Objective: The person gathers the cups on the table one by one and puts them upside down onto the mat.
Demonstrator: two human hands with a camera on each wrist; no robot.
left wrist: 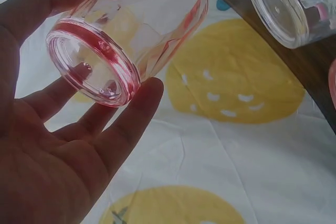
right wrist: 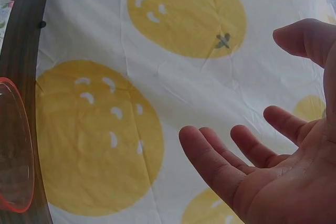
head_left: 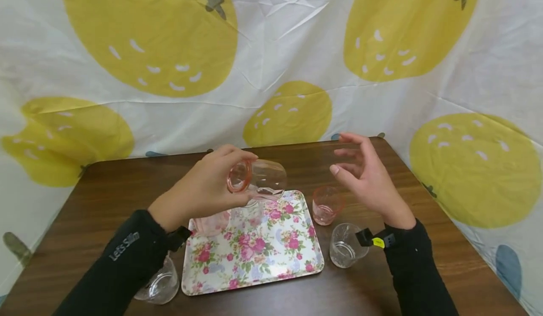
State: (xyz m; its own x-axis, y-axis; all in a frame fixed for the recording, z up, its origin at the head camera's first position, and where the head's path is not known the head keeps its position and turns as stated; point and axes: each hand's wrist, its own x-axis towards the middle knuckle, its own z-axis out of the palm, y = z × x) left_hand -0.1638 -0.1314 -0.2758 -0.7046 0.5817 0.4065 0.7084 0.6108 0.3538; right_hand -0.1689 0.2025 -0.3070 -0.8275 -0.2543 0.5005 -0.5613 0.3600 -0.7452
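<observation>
My left hand (head_left: 208, 184) grips a clear pink-tinted glass (head_left: 269, 177) between thumb and fingers, above the floral tray (head_left: 254, 259). The glass lies tipped on its side in the air, its thick pink base (left wrist: 94, 64) toward the palm and its mouth to the right. My right hand (head_left: 371, 184) hovers with fingers apart and thumb spread, touching nothing. Below it on the table stand a pink-rimmed glass (head_left: 325, 207) and a clear glass (head_left: 345, 247). A pink glass (head_left: 212, 224) and a clear glass (head_left: 253, 211) on the tray are partly hidden by my left hand and its glass.
Another clear glass (head_left: 163, 285) stands left of the tray, partly behind my left sleeve (head_left: 123, 259). The dark wooden table (head_left: 123, 184) ends at the back against a white cloth (head_left: 292, 47) printed with yellow fruit.
</observation>
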